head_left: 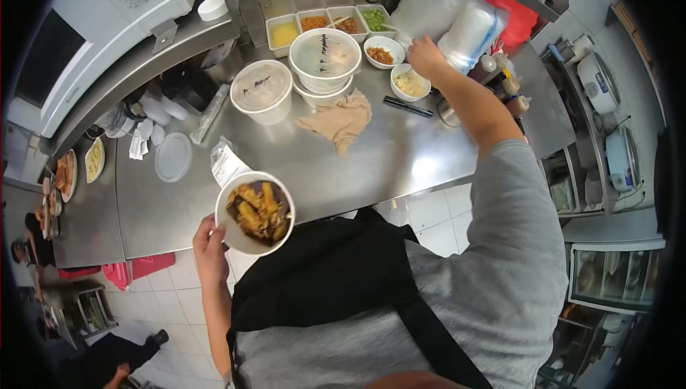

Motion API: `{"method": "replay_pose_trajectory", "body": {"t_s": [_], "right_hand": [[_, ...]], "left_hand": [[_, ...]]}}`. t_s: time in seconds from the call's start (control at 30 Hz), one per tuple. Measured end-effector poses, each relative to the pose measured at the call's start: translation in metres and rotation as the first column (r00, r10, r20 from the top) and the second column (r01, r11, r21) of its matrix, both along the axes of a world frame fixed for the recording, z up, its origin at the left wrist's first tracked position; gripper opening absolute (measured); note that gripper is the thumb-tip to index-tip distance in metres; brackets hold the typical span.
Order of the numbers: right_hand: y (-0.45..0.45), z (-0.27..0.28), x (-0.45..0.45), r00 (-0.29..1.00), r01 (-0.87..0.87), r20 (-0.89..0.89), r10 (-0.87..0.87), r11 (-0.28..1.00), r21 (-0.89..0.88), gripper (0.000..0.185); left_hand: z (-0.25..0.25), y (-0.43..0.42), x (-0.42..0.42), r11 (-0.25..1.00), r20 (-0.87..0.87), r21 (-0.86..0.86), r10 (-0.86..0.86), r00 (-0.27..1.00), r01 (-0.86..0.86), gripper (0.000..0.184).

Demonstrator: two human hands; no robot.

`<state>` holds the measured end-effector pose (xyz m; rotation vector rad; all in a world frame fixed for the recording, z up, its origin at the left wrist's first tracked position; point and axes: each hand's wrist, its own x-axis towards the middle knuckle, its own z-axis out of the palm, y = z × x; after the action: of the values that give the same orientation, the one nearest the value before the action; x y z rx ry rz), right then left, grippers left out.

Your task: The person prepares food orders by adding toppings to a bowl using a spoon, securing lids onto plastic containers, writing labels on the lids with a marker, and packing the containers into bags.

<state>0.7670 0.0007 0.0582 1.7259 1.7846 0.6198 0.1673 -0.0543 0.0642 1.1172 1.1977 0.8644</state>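
Note:
My left hand [209, 241] grips the side of a white takeaway bowl [220, 228], which is tipped toward me above the counter's front edge. Inside lie browned, sauced pieces of food [259, 212]. At the back right, my right hand [427, 58] is stretched out beside a clear plastic bag [429, 3], its fingers curled; what is between them, if anything, is hidden. Just left of that hand stand a small bowl of brown bits [381, 53] and, closer to me, a small bowl of pale chopped pieces [409, 86].
Lidded white tubs [261, 92], a tan cloth [339, 121] and a black marker [407, 106] lie on the steel counter [343, 181]. Several topping trays [284, 31] line the back. Sauce bottles [511, 89] stand right; a flat lid [174, 156] lies left. Another person [107, 360] is at lower left.

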Motion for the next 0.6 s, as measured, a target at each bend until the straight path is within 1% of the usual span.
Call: {"method": "replay_pose_trajectory", "body": {"t_s": [0.03,0.1,0.13,0.17,0.2,0.3,0.4,0.47,0.5,0.6], "right_hand": [[0.002,0.007,-0.004,1.000,-0.003,-0.008,0.002,1.000,-0.031,0.016],[0.005,0.026,-0.014,1.000,-0.006,-0.022,0.004,0.996,-0.091,0.015],[0.003,0.029,-0.017,0.997,0.008,-0.071,-0.013,0.997,-0.079,0.015],[-0.001,0.031,-0.019,0.992,0.025,-0.119,-0.033,0.997,-0.068,0.015],[-0.009,0.034,-0.021,0.985,0.045,-0.165,-0.055,0.997,-0.060,0.015],[-0.046,0.045,-0.043,0.925,0.240,-0.285,-0.252,0.968,-0.078,0.015],[-0.079,0.019,-0.047,0.808,0.437,-0.483,-0.337,0.893,0.108,0.014],[-0.091,-0.018,-0.036,0.666,0.580,-0.649,-0.368,0.802,0.139,0.014],[-0.095,-0.030,-0.033,0.585,0.648,-0.722,-0.368,0.748,0.143,0.015],[-0.101,-0.030,-0.051,0.464,0.699,-0.832,-0.304,0.703,0.133,0.018]], "left_hand": [[0.003,-0.004,0.017,0.999,0.045,0.020,-0.027,0.999,0.026,0.008],[0.004,-0.005,0.038,0.995,0.039,0.054,-0.083,0.996,0.081,0.010],[0.003,-0.004,0.045,0.992,0.033,0.068,-0.113,0.993,0.111,0.012],[-0.002,-0.002,0.050,0.984,-0.020,0.101,-0.145,0.989,0.147,0.015],[-0.003,-0.001,0.055,0.982,-0.022,0.093,-0.160,0.987,0.162,0.014],[-0.003,0.008,0.072,0.975,-0.013,0.072,-0.208,0.978,0.209,0.012],[-0.010,0.019,0.097,0.977,0.033,0.040,-0.210,0.977,0.208,0.012],[-0.021,0.030,0.118,0.968,0.080,0.022,-0.251,0.965,0.250,0.011],[-0.019,0.033,0.134,0.964,0.103,0.027,-0.265,0.959,0.264,0.012],[-0.023,0.043,0.185,0.942,0.128,0.051,-0.335,0.933,0.331,0.014]]}}
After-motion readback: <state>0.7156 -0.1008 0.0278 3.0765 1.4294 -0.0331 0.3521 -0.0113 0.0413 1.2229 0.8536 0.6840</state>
